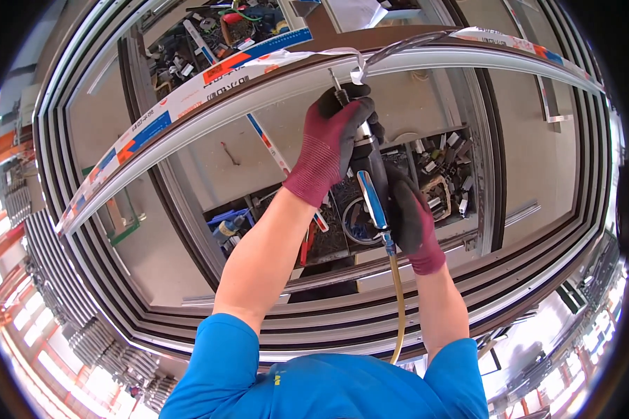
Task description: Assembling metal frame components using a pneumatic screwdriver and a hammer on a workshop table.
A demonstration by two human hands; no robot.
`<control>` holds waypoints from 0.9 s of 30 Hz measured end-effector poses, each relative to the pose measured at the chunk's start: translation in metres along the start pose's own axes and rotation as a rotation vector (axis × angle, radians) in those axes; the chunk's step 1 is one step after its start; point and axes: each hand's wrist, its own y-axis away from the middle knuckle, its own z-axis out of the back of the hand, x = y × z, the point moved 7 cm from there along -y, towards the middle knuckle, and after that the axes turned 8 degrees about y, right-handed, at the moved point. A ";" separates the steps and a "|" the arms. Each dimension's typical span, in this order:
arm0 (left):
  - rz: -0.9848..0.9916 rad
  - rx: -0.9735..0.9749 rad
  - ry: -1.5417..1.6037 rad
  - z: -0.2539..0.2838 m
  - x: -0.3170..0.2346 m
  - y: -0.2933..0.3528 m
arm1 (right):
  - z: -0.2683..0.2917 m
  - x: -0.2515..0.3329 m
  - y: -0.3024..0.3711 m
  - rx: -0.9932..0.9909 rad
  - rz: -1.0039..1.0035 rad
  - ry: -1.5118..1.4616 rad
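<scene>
A straight air tool (376,171), dark with a blue-and-silver lever, is held between my gloved hands. Its slim metal bit (335,77) points up and away from me, toward a long aluminium profile (279,72) wrapped in printed film. My left hand (339,122) is closed around the tool's front end, near the chuck. Farther back, my right hand (407,213) wraps the body from the right side; its fingertips are hidden behind the tool. From the tool's rear a yellowish air hose (400,300) runs down toward me. Torn film (360,70) hangs from the profile beside the bit.
Stacked dark frame profiles (314,314) run between me and the work. Beneath lies a parts tray (339,237) with small metal pieces, a red-handled tool and a coil. Another bin of parts (182,66) stands at the far left. A brown-edged crossbar (493,160) lies at right.
</scene>
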 end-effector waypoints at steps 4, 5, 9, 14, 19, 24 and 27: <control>-0.027 -0.108 -0.099 -0.001 -0.007 0.004 | -0.041 0.016 -0.003 -0.075 0.244 0.940; -0.049 -0.083 -0.101 0.004 -0.003 0.002 | -0.036 0.013 -0.004 -0.123 0.206 0.916; -0.037 -0.077 0.050 0.010 -0.004 -0.006 | -0.024 0.005 -0.012 -0.131 0.245 0.699; -0.076 -0.098 0.097 0.018 -0.007 -0.007 | -0.028 -0.004 -0.009 -0.153 0.173 0.606; -0.085 -0.061 0.050 0.021 -0.004 -0.010 | -0.001 -0.024 0.014 -0.219 0.221 0.538; -0.115 -0.116 0.054 0.021 -0.003 -0.013 | 0.003 -0.007 0.006 -0.198 0.280 0.647; -0.098 -0.159 0.032 0.019 -0.004 -0.005 | -0.004 -0.006 0.019 -0.174 0.188 0.623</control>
